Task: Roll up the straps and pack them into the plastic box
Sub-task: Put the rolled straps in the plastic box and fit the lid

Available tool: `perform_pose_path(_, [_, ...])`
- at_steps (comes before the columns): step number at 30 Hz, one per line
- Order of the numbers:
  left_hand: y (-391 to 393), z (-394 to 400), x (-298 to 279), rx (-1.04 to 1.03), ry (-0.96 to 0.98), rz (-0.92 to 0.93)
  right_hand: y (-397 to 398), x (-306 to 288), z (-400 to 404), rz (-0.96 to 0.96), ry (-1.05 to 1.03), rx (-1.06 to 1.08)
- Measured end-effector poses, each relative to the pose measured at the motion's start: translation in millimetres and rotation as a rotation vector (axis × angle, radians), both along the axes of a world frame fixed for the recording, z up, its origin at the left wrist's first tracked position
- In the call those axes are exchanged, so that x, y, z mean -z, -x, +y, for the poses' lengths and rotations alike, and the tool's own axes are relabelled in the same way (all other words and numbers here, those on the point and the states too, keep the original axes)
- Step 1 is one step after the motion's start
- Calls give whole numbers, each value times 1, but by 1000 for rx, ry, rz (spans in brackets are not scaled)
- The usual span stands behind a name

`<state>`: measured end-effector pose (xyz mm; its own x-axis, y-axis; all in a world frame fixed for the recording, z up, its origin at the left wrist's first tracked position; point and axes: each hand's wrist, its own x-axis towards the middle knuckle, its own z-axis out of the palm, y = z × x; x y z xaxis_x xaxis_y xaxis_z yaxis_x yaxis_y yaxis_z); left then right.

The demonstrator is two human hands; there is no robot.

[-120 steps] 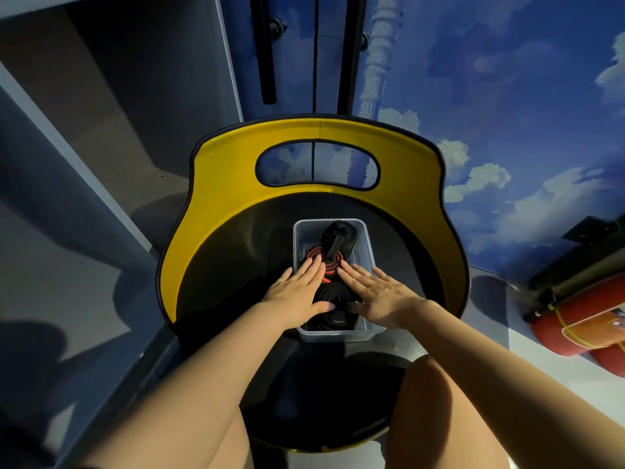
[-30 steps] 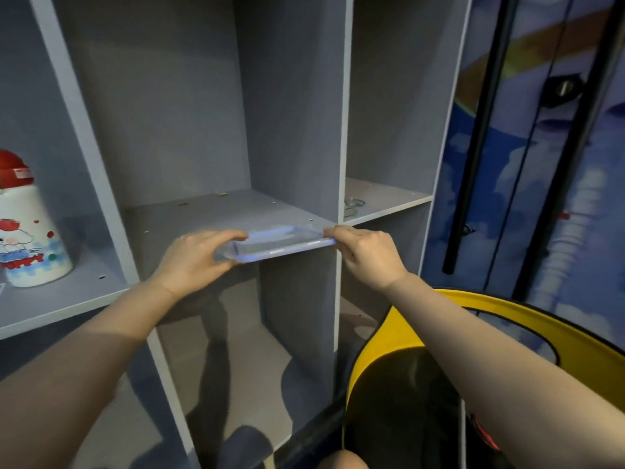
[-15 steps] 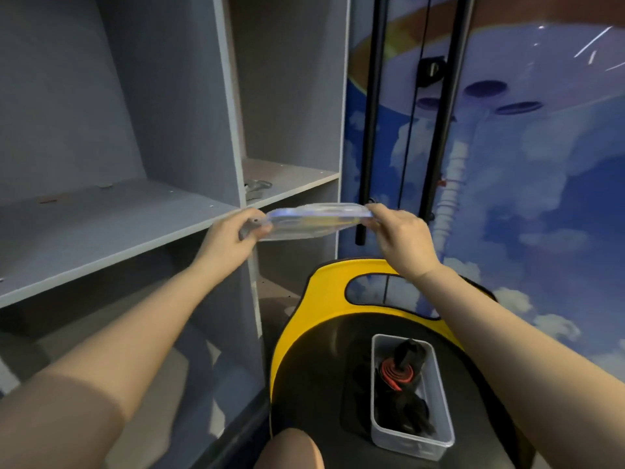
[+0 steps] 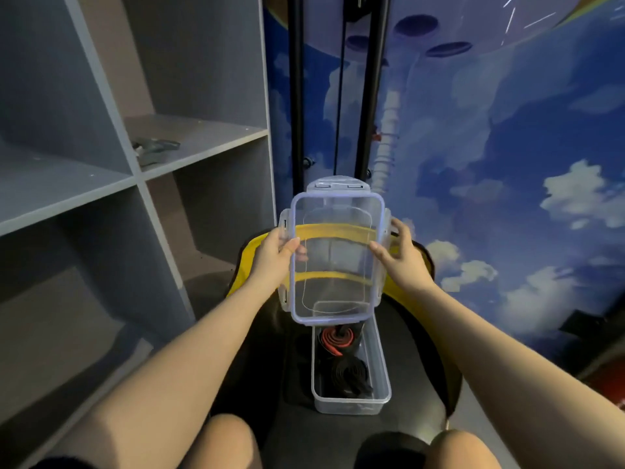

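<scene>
A clear plastic box (image 4: pixel 384 384) stands on the black seat of a yellow-backed chair (image 4: pixel 250 265). Inside lie a rolled red strap (image 4: pixel 336 338) at the far end and a rolled black strap (image 4: pixel 350 370) nearer me. I hold the box's clear lid (image 4: pixel 336 255), with its blue seal and side clips, in the air above the box's far end. My left hand (image 4: pixel 275 255) grips its left edge, and my right hand (image 4: pixel 397 253) grips its right edge. The lid faces me, tilted, and covers part of the box.
A grey open shelf unit (image 4: pixel 142 177) fills the left, with a small metal item (image 4: pixel 155 147) on one shelf. Two black poles (image 4: pixel 297 96) rise behind the chair against a blue sky-painted wall (image 4: pixel 507 130). My knees (image 4: pixel 223 441) show at the bottom.
I took the lid from the shelf with both hands, carried it right and down over the chair, and turned it from edge-on to facing me above the box.
</scene>
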<state>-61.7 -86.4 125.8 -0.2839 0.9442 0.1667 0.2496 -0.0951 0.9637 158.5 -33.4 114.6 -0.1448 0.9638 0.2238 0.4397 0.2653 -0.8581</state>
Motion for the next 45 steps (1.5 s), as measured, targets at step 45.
perform_pose_path(45, [-48,24,210,231,764,463,-19,196,6,-346,728,164])
